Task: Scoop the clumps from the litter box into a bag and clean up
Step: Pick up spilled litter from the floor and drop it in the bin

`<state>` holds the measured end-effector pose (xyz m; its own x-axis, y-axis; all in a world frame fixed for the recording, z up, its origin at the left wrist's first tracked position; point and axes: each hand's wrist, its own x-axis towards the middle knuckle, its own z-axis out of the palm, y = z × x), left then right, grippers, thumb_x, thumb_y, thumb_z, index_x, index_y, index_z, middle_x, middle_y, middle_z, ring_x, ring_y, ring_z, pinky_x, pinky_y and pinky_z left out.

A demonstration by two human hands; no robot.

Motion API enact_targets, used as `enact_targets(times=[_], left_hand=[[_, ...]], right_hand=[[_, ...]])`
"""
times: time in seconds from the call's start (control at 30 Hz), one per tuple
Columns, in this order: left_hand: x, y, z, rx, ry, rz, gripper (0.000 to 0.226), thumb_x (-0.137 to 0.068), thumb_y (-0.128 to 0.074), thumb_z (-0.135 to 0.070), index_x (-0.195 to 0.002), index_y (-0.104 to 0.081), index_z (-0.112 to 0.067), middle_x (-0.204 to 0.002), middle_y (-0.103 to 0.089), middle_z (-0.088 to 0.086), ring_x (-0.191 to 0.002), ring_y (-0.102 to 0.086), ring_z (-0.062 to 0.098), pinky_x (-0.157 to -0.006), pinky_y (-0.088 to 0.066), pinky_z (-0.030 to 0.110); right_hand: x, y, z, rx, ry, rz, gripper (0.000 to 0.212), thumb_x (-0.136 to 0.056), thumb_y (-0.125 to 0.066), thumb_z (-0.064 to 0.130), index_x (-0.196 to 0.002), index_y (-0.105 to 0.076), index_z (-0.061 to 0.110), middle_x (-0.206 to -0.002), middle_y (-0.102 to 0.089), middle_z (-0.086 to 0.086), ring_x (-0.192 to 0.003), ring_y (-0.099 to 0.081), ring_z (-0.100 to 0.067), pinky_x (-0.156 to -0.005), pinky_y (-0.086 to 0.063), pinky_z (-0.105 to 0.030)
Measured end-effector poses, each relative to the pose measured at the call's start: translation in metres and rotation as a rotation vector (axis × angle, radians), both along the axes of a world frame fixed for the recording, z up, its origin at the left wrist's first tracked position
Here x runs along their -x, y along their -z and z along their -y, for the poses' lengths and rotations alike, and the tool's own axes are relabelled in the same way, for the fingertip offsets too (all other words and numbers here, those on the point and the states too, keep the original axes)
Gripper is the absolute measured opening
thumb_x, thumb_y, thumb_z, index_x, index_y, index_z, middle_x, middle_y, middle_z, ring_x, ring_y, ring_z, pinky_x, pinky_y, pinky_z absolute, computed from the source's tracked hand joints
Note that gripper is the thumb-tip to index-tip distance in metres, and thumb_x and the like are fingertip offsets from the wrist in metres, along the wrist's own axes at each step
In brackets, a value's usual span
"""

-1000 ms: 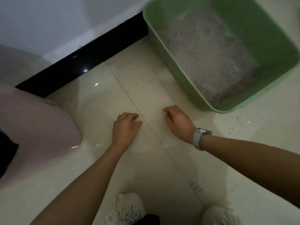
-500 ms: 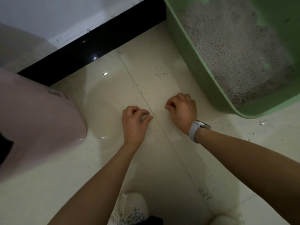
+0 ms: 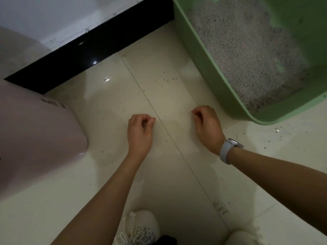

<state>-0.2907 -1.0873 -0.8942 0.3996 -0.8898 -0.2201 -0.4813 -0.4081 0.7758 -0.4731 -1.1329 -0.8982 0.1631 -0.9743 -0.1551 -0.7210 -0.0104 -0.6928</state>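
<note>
A green litter box [image 3: 208, 82] stands on the tiled floor at the upper right, holding grey litter [image 3: 247, 50] that lies thin toward its near corner. My left hand [image 3: 139, 133] hovers low over the floor in the middle, fingers curled with the thumb against the fingertips. My right hand [image 3: 207, 128], with a white watch [image 3: 228, 149] on its wrist, is beside the box's near wall, its fingers curled in the same way. Nothing can be seen in either hand. No bag or scoop is in view.
A pale pink rounded object [image 3: 35, 138] fills the left side. A black skirting strip [image 3: 88, 50] runs along the wall at the back. Loose litter grains [image 3: 276, 133] are scattered on the tiles near the box. My white shoes [image 3: 139, 228] are at the bottom edge.
Both hands have gone from loosely spread to curled and have drawn further apart. The view has shifted, so the litter box now sits closer and further right.
</note>
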Motion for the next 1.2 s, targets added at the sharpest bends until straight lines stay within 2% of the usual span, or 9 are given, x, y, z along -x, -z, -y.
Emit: enact_targets(times=[0.13, 0.23, 0.33, 0.57, 0.67, 0.83, 0.97, 1.1, 1.2], left_hand=[[-0.001, -0.016, 0.007, -0.062, -0.192, -0.289, 0.012, -0.095, -0.05, -0.017, -0.086, -0.054, -0.012, -0.073, -0.054, -0.005, -0.063, -0.051, -0.002, -0.06, -0.04, 0.007], [-0.005, -0.025, 0.015, -0.064, -0.37, -0.725, 0.017, -0.095, -0.049, -0.011, -0.08, -0.056, -0.011, -0.071, -0.056, 0.0, -0.058, -0.054, 0.0, -0.062, -0.048, 0.014], [-0.011, -0.031, 0.018, -0.047, -0.451, -1.107, 0.017, -0.094, -0.047, -0.003, -0.08, -0.057, -0.007, -0.069, -0.061, 0.001, -0.065, -0.058, 0.01, -0.065, -0.052, 0.019], [-0.023, -0.039, 0.02, -0.1, -0.508, -1.259, 0.023, -0.089, -0.037, 0.001, -0.077, -0.055, -0.006, -0.063, -0.06, 0.003, -0.059, -0.056, 0.012, -0.054, -0.047, 0.017], [-0.02, -0.034, 0.023, -0.184, -0.5, -1.055, 0.023, -0.088, -0.039, -0.005, -0.072, -0.055, -0.006, -0.06, -0.051, 0.003, -0.051, -0.044, 0.011, -0.045, -0.034, 0.016], [-0.004, -0.014, 0.024, -0.141, 0.009, -0.151, 0.004, -0.084, -0.065, -0.016, -0.081, -0.065, -0.014, -0.065, -0.053, -0.01, -0.06, -0.048, 0.001, -0.061, -0.038, 0.01], [0.007, -0.003, 0.031, -0.042, 0.189, 0.054, 0.014, -0.08, -0.069, -0.013, -0.092, -0.068, -0.007, -0.064, -0.041, -0.012, -0.062, -0.043, 0.009, -0.064, -0.032, 0.017], [0.011, 0.001, 0.034, -0.029, 0.245, 0.139, 0.015, -0.079, -0.07, -0.012, -0.092, -0.069, -0.006, -0.073, -0.046, -0.005, -0.069, -0.044, 0.011, -0.064, -0.027, 0.015], [0.01, 0.002, 0.033, -0.024, 0.258, 0.149, 0.011, -0.079, -0.07, -0.012, -0.088, -0.07, -0.004, -0.075, -0.052, 0.0, -0.069, -0.044, 0.009, -0.064, -0.026, 0.013]], right_hand=[[0.007, 0.001, -0.007, 0.003, -0.081, -0.072, 0.02, -0.082, -0.049, 0.011, -0.092, -0.061, -0.002, -0.087, -0.058, -0.018, -0.085, -0.053, -0.036, -0.076, -0.031, -0.022], [-0.001, 0.0, -0.002, 0.01, -0.098, -0.112, 0.023, -0.079, -0.053, 0.016, -0.095, -0.063, 0.001, -0.09, -0.059, -0.017, -0.088, -0.053, -0.037, -0.078, -0.037, -0.035], [-0.015, 0.001, 0.006, -0.015, -0.068, -0.163, 0.02, -0.084, -0.06, 0.018, -0.101, -0.063, 0.007, -0.1, -0.059, -0.012, -0.1, -0.049, -0.032, -0.079, -0.025, -0.029], [-0.021, 0.005, 0.016, 0.035, -0.076, -0.176, 0.009, -0.084, -0.061, 0.017, -0.088, -0.068, 0.013, -0.095, -0.061, -0.006, -0.097, -0.049, -0.028, -0.072, -0.015, -0.023], [-0.024, 0.007, 0.018, 0.054, -0.117, -0.201, 0.009, -0.085, -0.059, 0.012, -0.084, -0.067, 0.008, -0.092, -0.06, -0.011, -0.094, -0.051, -0.031, -0.073, -0.019, -0.026], [-0.029, -0.001, 0.023, -0.064, 0.062, 0.057, 0.011, -0.09, -0.052, 0.006, -0.086, -0.06, 0.0, -0.085, -0.057, -0.012, -0.078, -0.051, -0.021, -0.069, -0.033, -0.022], [-0.03, -0.023, 0.036, -0.485, 0.34, 0.521, 0.023, -0.094, -0.05, 0.013, -0.071, -0.052, 0.01, -0.061, -0.05, 0.001, -0.044, -0.044, 0.002, -0.047, -0.037, -0.012], [-0.024, -0.039, 0.041, -0.935, 0.464, 1.057, 0.016, -0.085, -0.049, 0.003, -0.071, -0.054, 0.008, -0.058, -0.057, -0.002, -0.048, -0.049, -0.008, -0.044, -0.04, -0.014], [-0.022, -0.041, 0.04, -1.096, 0.507, 1.261, 0.012, -0.067, -0.045, 0.008, -0.061, -0.055, 0.007, -0.059, -0.052, -0.006, -0.046, -0.044, -0.011, -0.04, -0.035, -0.016]])
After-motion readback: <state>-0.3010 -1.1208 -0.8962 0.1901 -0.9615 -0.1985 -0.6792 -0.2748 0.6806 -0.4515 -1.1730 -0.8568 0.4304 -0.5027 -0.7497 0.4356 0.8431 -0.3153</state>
